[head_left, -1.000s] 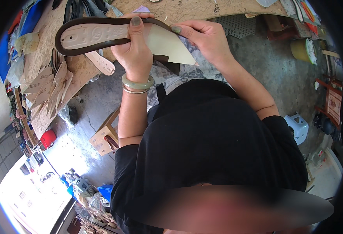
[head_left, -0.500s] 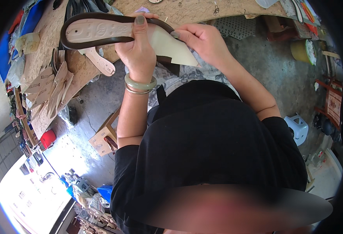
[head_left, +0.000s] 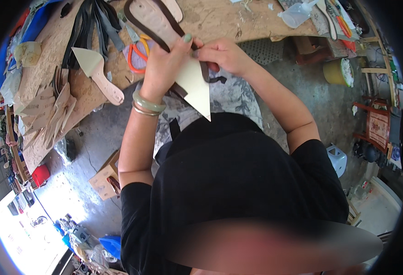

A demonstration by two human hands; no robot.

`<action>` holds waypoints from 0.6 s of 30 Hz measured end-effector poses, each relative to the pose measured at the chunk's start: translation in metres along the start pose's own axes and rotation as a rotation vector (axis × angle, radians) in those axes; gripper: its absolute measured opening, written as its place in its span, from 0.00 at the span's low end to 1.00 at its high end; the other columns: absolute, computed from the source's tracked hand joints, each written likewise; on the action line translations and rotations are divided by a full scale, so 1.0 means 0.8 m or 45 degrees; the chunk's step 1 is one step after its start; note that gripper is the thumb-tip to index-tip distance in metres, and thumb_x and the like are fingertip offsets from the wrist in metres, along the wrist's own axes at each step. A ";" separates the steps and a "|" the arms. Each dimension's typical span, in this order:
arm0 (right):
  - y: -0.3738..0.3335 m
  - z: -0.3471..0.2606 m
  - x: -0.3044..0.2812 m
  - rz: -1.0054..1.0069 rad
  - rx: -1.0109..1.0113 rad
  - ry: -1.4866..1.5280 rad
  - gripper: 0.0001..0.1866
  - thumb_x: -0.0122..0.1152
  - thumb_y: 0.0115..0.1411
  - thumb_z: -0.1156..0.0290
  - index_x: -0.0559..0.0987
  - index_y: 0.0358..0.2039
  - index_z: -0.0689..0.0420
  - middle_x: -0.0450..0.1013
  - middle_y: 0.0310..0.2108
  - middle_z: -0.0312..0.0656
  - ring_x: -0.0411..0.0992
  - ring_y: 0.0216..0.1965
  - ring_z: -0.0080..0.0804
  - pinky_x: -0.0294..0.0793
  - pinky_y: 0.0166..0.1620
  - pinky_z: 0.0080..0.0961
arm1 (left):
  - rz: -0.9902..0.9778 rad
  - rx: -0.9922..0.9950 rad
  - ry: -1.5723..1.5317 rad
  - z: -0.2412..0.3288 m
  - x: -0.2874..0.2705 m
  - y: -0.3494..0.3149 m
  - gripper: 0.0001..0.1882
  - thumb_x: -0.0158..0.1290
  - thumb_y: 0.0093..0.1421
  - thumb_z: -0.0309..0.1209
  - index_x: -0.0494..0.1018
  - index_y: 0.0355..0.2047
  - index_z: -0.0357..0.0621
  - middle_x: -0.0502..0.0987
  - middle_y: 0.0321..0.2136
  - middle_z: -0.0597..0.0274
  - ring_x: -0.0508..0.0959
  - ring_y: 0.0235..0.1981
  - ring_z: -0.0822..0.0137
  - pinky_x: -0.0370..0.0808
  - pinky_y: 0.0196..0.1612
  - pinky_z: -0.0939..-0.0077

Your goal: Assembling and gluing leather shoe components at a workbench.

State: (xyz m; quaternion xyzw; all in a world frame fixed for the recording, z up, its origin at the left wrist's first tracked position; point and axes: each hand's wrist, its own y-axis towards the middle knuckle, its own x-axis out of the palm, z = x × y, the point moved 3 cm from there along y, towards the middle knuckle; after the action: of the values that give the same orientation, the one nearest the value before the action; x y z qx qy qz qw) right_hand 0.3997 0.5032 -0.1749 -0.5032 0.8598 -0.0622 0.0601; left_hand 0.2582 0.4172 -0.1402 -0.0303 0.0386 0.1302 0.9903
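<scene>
An insole (head_left: 194, 89) with a pink-beige rounded end and a cream pointed end is held over the table's edge, its point toward me. A dark brown strip (head_left: 147, 32) runs round the rounded end, and its loose tail (head_left: 218, 79) hangs beside the cream part. My left hand (head_left: 167, 64), with bangles at the wrist, is closed round the insole's middle, thumb on top. At the insole's right edge, my right hand (head_left: 223, 56) pinches the strip with bent fingers; the exact fingertip contact is partly hidden.
On the wooden table (head_left: 242, 20) lie another insole (head_left: 106, 87), orange-handled scissors (head_left: 136, 62), dark strips (head_left: 89, 36) and a stack of brown pieces (head_left: 50, 107). A clear squeeze bottle (head_left: 298, 14) is at the far right. A yellow bucket (head_left: 334, 73) and pale stool (head_left: 337, 159) stand right.
The insole has swung from lying crosswise to having its point toward me. My right hand has moved lower along its edge, and the strip's loose tail now shows.
</scene>
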 end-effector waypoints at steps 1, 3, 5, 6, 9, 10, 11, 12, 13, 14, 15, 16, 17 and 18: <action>0.003 0.000 -0.003 -0.016 -0.002 -0.057 0.18 0.59 0.61 0.59 0.81 0.21 0.59 0.72 0.15 0.36 0.67 0.17 0.19 0.63 0.22 0.19 | 0.004 -0.060 -0.012 -0.004 0.000 0.000 0.12 0.53 0.64 0.34 0.78 0.35 0.35 0.77 0.26 0.67 0.74 0.25 0.79 0.72 0.28 0.82; 0.007 0.000 -0.008 -0.025 0.001 -0.122 0.21 0.58 0.62 0.56 0.82 0.22 0.59 0.74 0.16 0.38 0.69 0.17 0.21 0.66 0.23 0.20 | 0.022 0.003 -0.065 -0.010 0.007 0.002 0.12 0.55 0.62 0.34 0.78 0.36 0.35 0.78 0.27 0.65 0.75 0.28 0.78 0.74 0.31 0.79; 0.012 -0.001 -0.010 0.008 -0.103 -0.362 0.21 0.58 0.63 0.55 0.81 0.22 0.61 0.74 0.16 0.38 0.69 0.17 0.22 0.66 0.23 0.21 | 0.054 0.008 0.056 -0.016 0.009 0.001 0.14 0.56 0.61 0.35 0.77 0.36 0.33 0.78 0.27 0.65 0.75 0.28 0.78 0.73 0.31 0.79; 0.013 0.001 -0.008 0.020 -0.157 -0.466 0.21 0.58 0.63 0.56 0.81 0.23 0.61 0.73 0.16 0.37 0.68 0.17 0.22 0.66 0.23 0.22 | 0.106 -0.084 0.024 -0.022 0.008 0.001 0.13 0.57 0.61 0.34 0.77 0.35 0.34 0.78 0.27 0.65 0.75 0.28 0.77 0.73 0.31 0.79; 0.013 0.015 0.001 0.016 -0.071 -0.121 0.21 0.58 0.63 0.56 0.81 0.23 0.61 0.72 0.15 0.36 0.68 0.17 0.21 0.66 0.23 0.22 | 0.119 0.030 -0.009 -0.025 0.009 -0.004 0.11 0.56 0.63 0.34 0.76 0.37 0.37 0.78 0.30 0.66 0.75 0.31 0.77 0.73 0.34 0.81; 0.013 0.017 0.002 0.013 -0.118 -0.085 0.21 0.58 0.63 0.56 0.81 0.23 0.62 0.72 0.15 0.36 0.68 0.18 0.21 0.66 0.23 0.22 | 0.131 0.057 0.026 -0.026 0.009 -0.004 0.11 0.56 0.63 0.34 0.76 0.37 0.37 0.77 0.30 0.67 0.75 0.30 0.77 0.73 0.34 0.81; 0.014 0.021 0.002 0.004 -0.091 -0.072 0.22 0.58 0.63 0.56 0.81 0.23 0.62 0.71 0.15 0.35 0.68 0.18 0.20 0.66 0.23 0.22 | 0.143 0.059 0.068 -0.027 0.008 -0.004 0.11 0.56 0.63 0.35 0.76 0.36 0.38 0.77 0.29 0.67 0.74 0.30 0.78 0.73 0.33 0.81; 0.014 0.023 0.001 -0.004 -0.068 -0.049 0.22 0.58 0.63 0.55 0.81 0.23 0.62 0.71 0.14 0.35 0.68 0.18 0.20 0.66 0.24 0.22 | 0.126 0.087 0.062 -0.026 0.008 -0.004 0.12 0.56 0.63 0.35 0.76 0.36 0.38 0.77 0.29 0.67 0.74 0.30 0.77 0.73 0.33 0.81; 0.013 0.021 -0.002 -0.015 -0.141 -0.130 0.22 0.58 0.63 0.55 0.81 0.23 0.62 0.72 0.15 0.36 0.69 0.19 0.20 0.67 0.25 0.22 | 0.111 0.085 0.061 -0.026 0.008 -0.004 0.12 0.56 0.63 0.36 0.76 0.36 0.38 0.77 0.29 0.67 0.74 0.30 0.77 0.73 0.33 0.81; 0.014 0.021 -0.005 -0.052 -0.127 -0.138 0.21 0.58 0.63 0.56 0.81 0.23 0.62 0.73 0.16 0.37 0.69 0.20 0.20 0.67 0.26 0.22 | 0.089 0.070 0.060 -0.025 0.008 -0.004 0.12 0.56 0.63 0.36 0.76 0.36 0.38 0.77 0.29 0.67 0.74 0.30 0.77 0.73 0.33 0.81; 0.015 0.019 -0.009 -0.103 -0.131 -0.120 0.21 0.58 0.63 0.56 0.81 0.23 0.62 0.74 0.17 0.37 0.69 0.20 0.20 0.67 0.26 0.21 | 0.047 0.033 0.009 -0.026 0.009 -0.004 0.13 0.56 0.63 0.37 0.75 0.36 0.37 0.77 0.29 0.67 0.75 0.30 0.77 0.73 0.33 0.81; 0.015 0.017 -0.011 -0.171 -0.127 -0.099 0.21 0.58 0.63 0.57 0.81 0.23 0.62 0.74 0.17 0.38 0.70 0.20 0.21 0.67 0.26 0.21 | 0.025 0.014 -0.005 -0.026 0.010 -0.004 0.13 0.56 0.63 0.37 0.75 0.36 0.38 0.77 0.29 0.66 0.75 0.30 0.77 0.73 0.33 0.81; 0.015 0.016 -0.014 -0.196 -0.111 -0.120 0.20 0.58 0.62 0.58 0.81 0.23 0.62 0.75 0.18 0.38 0.70 0.20 0.21 0.67 0.26 0.22 | -0.008 -0.011 -0.024 -0.025 0.010 -0.004 0.13 0.56 0.63 0.37 0.75 0.36 0.38 0.77 0.29 0.66 0.75 0.30 0.77 0.73 0.33 0.81; 0.015 0.015 -0.016 -0.235 -0.092 -0.138 0.19 0.58 0.62 0.59 0.81 0.23 0.62 0.76 0.18 0.38 0.70 0.20 0.21 0.67 0.27 0.22 | -0.043 -0.034 -0.040 -0.025 0.012 -0.005 0.13 0.56 0.63 0.36 0.75 0.36 0.38 0.77 0.29 0.66 0.75 0.30 0.77 0.73 0.33 0.81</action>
State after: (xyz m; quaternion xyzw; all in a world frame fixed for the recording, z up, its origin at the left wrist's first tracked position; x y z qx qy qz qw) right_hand 0.3973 0.5196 -0.1880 -0.5848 0.8069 -0.0090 0.0822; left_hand 0.2672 0.4147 -0.1607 -0.0421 0.0208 0.1143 0.9923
